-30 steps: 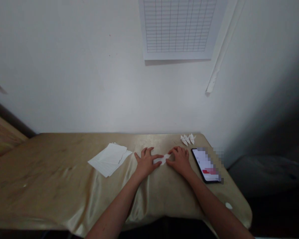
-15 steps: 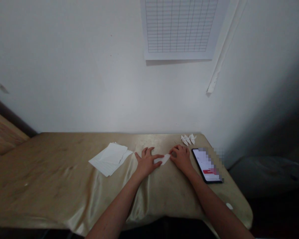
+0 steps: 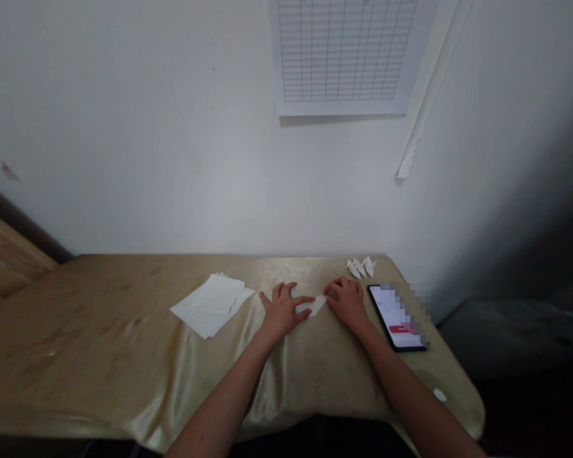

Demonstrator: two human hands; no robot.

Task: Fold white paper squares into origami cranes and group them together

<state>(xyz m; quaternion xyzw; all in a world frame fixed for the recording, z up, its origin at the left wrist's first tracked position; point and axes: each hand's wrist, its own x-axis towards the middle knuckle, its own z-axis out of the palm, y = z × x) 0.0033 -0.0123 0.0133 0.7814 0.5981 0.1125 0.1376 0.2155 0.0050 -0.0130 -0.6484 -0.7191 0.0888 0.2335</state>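
Note:
A small piece of folded white paper (image 3: 318, 306) lies on the cloth-covered table between my hands. My left hand (image 3: 281, 312) rests with its fingers spread, its index finger and thumb pressing on the paper's left part. At the paper's right corner, the curled fingers of my right hand (image 3: 346, 301) are closed on the edge. Part of the paper is hidden under the left fingers. Behind my right hand sit several small folded paper figures (image 3: 361, 267) in a row.
A loose stack of white paper sheets (image 3: 212, 304) lies to the left. On the right is a phone (image 3: 394, 318) with its screen lit, and a small white round object (image 3: 439, 395) lies near the table's (image 3: 109, 350) right edge. The wall rises directly behind.

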